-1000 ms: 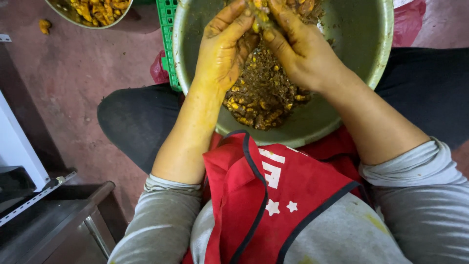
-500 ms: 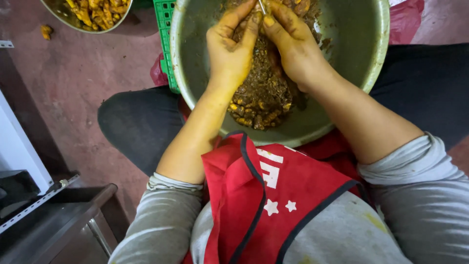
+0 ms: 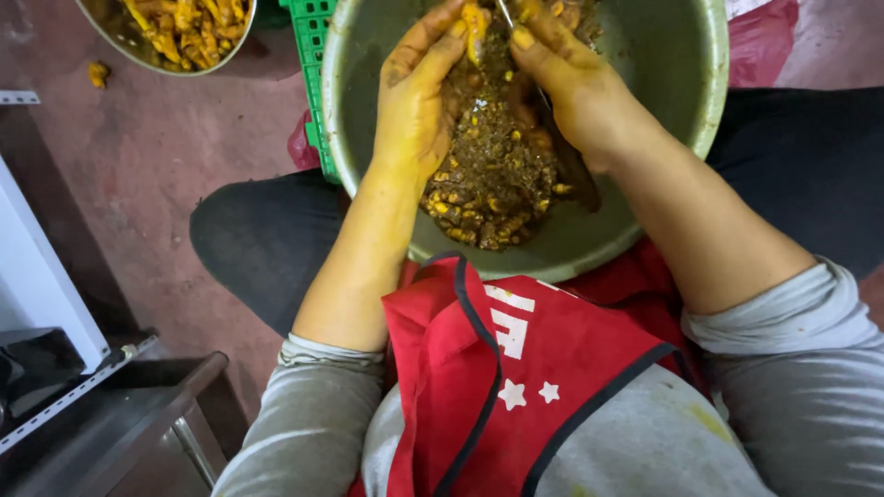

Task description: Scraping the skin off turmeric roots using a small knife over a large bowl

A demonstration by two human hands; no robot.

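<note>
Both hands have spread slightly apart since a moment ago. The left hand [image 3: 414,101] pinches a yellow turmeric root [image 3: 473,20] at its fingertips, held over the steel bowl [image 3: 645,221] so scrapings join the peel heap [image 3: 493,175]. The right hand [image 3: 571,83] closes around a knife [image 3: 562,152], blade meeting the root.

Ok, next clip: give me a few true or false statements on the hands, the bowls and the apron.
1. Both hands work over the large metal bowl. True.
2. The left hand pinches a yellow piece in its fingers. True.
3. The apron is blue. False: it is red with white stars.
4. The right hand rests on the floor. False: it is over the bowl, holding a thin metal blade.
5. A second bowl of yellow pieces sits at the upper left. True.
</note>
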